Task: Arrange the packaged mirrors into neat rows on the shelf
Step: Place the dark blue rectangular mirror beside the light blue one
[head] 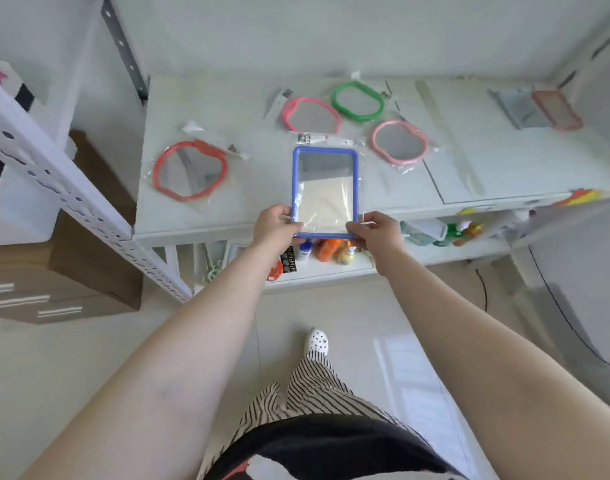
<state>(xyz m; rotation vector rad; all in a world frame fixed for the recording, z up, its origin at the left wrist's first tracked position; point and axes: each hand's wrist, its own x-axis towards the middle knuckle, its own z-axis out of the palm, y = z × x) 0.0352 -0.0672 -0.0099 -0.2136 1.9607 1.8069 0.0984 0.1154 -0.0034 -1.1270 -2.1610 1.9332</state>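
Observation:
A blue rectangular packaged mirror (pixel 325 188) lies at the front edge of the white shelf (pixel 248 109), its near end over the edge. My left hand (pixel 274 225) pinches its near left corner and my right hand (pixel 374 230) pinches its near right corner. A red mirror (pixel 189 170) lies to the left. Behind the blue one lie a pink mirror (pixel 312 115), a green mirror (pixel 358 100) and a pale pink mirror (pixel 399 142), all in clear bags.
At the shelf's far right lie a grey packet (pixel 518 107) and a red-framed rectangular mirror (pixel 558 109). The lower shelf (pixel 331 268) holds bottles and small goods. Cardboard boxes (pixel 71 271) stand on the floor at left, beside a white perforated upright (pixel 54 174).

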